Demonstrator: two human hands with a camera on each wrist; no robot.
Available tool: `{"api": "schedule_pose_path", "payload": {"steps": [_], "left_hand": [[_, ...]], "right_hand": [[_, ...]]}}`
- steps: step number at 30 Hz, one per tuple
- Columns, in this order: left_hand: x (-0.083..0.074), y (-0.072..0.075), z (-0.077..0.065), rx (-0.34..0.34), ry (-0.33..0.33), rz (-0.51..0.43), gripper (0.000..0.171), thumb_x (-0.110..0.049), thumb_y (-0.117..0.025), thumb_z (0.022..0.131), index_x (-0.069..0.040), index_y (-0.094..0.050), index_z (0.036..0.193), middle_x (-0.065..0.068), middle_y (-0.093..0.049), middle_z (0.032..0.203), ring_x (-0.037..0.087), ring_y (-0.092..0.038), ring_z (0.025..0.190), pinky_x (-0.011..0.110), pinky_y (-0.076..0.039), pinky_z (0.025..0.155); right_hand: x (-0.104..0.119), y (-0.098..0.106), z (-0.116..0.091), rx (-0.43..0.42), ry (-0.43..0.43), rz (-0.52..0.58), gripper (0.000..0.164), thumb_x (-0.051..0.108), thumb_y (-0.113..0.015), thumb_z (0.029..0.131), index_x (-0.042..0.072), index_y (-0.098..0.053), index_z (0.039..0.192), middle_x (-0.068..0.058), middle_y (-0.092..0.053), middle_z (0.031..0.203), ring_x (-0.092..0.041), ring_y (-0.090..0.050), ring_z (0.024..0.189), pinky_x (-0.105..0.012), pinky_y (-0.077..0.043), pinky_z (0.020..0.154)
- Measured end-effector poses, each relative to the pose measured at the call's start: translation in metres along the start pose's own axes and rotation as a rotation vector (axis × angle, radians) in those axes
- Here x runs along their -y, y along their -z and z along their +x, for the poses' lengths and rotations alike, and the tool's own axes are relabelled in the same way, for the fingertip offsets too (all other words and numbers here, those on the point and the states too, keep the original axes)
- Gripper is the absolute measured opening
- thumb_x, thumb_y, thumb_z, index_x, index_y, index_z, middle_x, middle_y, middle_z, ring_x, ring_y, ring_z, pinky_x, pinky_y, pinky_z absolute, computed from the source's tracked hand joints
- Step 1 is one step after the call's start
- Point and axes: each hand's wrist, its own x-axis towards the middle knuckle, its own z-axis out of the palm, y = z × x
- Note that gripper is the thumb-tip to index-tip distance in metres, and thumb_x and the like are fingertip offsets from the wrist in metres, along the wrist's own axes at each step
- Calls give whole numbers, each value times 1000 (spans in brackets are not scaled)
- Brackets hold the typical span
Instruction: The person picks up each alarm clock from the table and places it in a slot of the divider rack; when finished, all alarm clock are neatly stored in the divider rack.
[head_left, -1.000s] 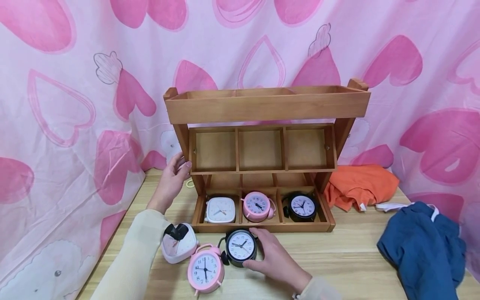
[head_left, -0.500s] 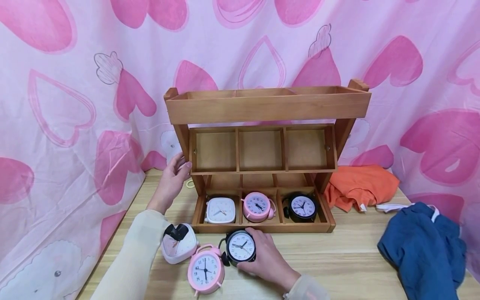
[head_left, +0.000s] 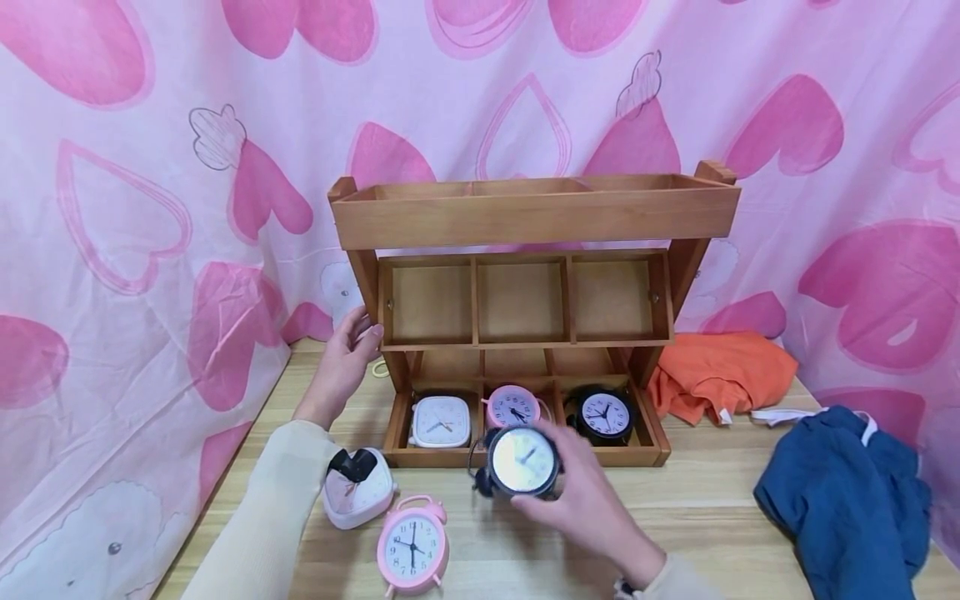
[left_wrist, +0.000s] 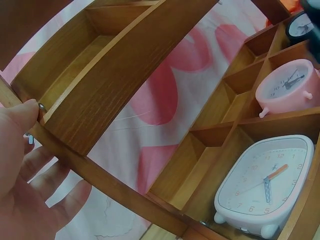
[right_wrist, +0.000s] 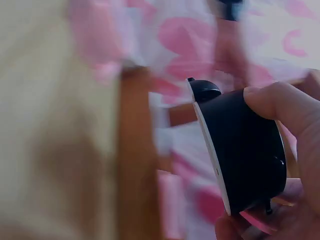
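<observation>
My right hand holds a black twin-bell alarm clock in front of the wooden shelf's bottom tier, its white dial facing up toward me. In the right wrist view, thumb and fingers grip the clock's black casing. My left hand holds the left upright of the three-tier wooden shelf, thumb in front and fingers behind. In the bottom tier, a white clock sits left, a pink alarm clock in the middle, partly hidden by the held clock, and another black alarm clock right.
On the table near me lie a pink alarm clock and a white clock, a black piece overlapping the latter. An orange cloth and a blue cloth lie to the right. A pink heart-print curtain hangs behind.
My right hand has closed round the black alarm clock from beside the pink one and lifted it up, rightward, toward the shelf. My left hand stays put.
</observation>
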Motion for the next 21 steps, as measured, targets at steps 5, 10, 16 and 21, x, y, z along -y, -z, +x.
{"api": "schedule_pose_path", "payload": {"steps": [5,10,16,21], "left_hand": [[0,-1,0,1,-4,-6,66,-32,-48,104,-11,-16,158,16,-28,160,30,-36,144,47,-41,113],[-1,0,-1,1,-2,-7,66,-32,-47,104,-12,-15,159,17,-27,161,31,-36,145,48,-41,113],[0,-1,0,2,8,6,66,-34,-47,104,-12,-16,158,16,-28,161,30,-36,144,47,-41,113],[1,-1,1,-1,2,-5,66,-32,-47,105,-10,-16,158,17,-28,160,30,-37,144,46,-41,113]], "right_hand": [[13,50,23,-162,95,-5,96,23,-94,62,14,-44,144,-10,-53,137,-28,-53,119,-58,-49,97],[21,93,56,-276,104,3,93,24,-90,70,12,-40,148,-15,-49,138,-29,-49,119,-55,-46,98],[14,124,91,-419,74,-6,92,23,-86,75,8,-35,150,-19,-45,143,-32,-45,124,-56,-41,104],[1,131,109,-523,33,-23,90,21,-84,76,5,-33,149,-21,-44,144,-35,-44,128,-57,-37,111]]}}
